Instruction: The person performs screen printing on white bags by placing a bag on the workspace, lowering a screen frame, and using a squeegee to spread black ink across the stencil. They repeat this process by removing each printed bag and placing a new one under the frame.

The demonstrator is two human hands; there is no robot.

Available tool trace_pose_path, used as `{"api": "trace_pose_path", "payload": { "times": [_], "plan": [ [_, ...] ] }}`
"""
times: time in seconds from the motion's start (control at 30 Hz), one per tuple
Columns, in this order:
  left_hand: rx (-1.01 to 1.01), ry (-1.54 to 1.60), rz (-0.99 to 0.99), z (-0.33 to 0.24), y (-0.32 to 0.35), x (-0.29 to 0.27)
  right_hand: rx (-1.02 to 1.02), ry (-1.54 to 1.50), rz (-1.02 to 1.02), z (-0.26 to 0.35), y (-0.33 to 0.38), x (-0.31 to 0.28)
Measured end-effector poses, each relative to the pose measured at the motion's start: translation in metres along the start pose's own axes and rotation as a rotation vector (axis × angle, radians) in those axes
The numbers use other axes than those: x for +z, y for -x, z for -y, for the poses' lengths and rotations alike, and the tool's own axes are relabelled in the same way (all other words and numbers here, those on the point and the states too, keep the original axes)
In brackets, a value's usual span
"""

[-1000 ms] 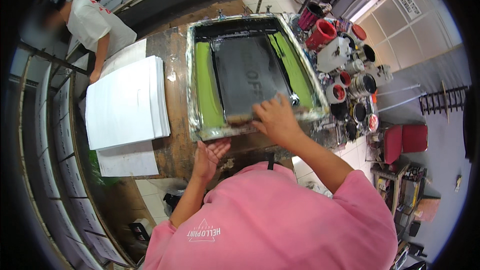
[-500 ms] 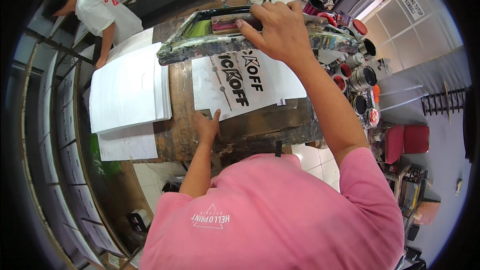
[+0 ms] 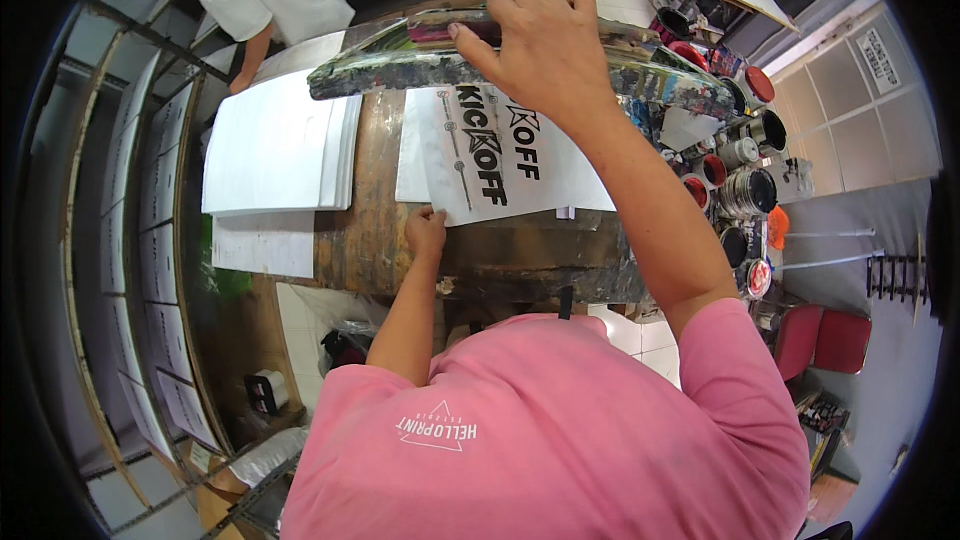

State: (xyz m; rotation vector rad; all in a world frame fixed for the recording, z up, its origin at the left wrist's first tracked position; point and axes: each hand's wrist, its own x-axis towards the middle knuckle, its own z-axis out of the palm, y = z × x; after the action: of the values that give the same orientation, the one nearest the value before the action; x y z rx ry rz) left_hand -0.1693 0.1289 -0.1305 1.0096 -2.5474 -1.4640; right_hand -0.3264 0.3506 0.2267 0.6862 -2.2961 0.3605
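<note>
White printed sheet (image 3: 505, 155) under left hand (image 3: 427, 232); right hand (image 3: 535, 50) grips raised screen frame (image 3: 400, 55).

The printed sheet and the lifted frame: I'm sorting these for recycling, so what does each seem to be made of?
The printed sheet looks like thin matte white paper or card: it lies flat, black print on top. The lifted frame, in the right hand, may be metal or wood; smeared ink hides its surface. The left hand touches the sheet's near edge.

White printed sheet (image 3: 510, 155) on bench, white wall sign (image 3: 878, 47)
</note>
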Motion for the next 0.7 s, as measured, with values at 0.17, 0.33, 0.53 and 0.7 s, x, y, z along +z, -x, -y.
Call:
{"api": "trace_pose_path", "payload": {
  "times": [0.17,0.33,0.53,0.7],
  "plan": [
    [-0.069,0.356,-0.254,-0.030,0.017,-0.032,-0.032,0.041,0.003,-0.006,-0.003,0.004],
    [-0.151,0.260,-0.915,0.051,0.036,-0.140,-0.012,0.070,0.031,-0.006,-0.002,-0.002],
    [-0.431,-0.033,-1.186,0.260,0.253,-0.321,-0.107,0.373,0.255,-0.033,-0.005,0.024],
    [-0.715,0.165,-1.372,0.350,0.475,-0.357,-0.004,0.404,0.343,-0.037,0.000,0.024]
  ]
}}
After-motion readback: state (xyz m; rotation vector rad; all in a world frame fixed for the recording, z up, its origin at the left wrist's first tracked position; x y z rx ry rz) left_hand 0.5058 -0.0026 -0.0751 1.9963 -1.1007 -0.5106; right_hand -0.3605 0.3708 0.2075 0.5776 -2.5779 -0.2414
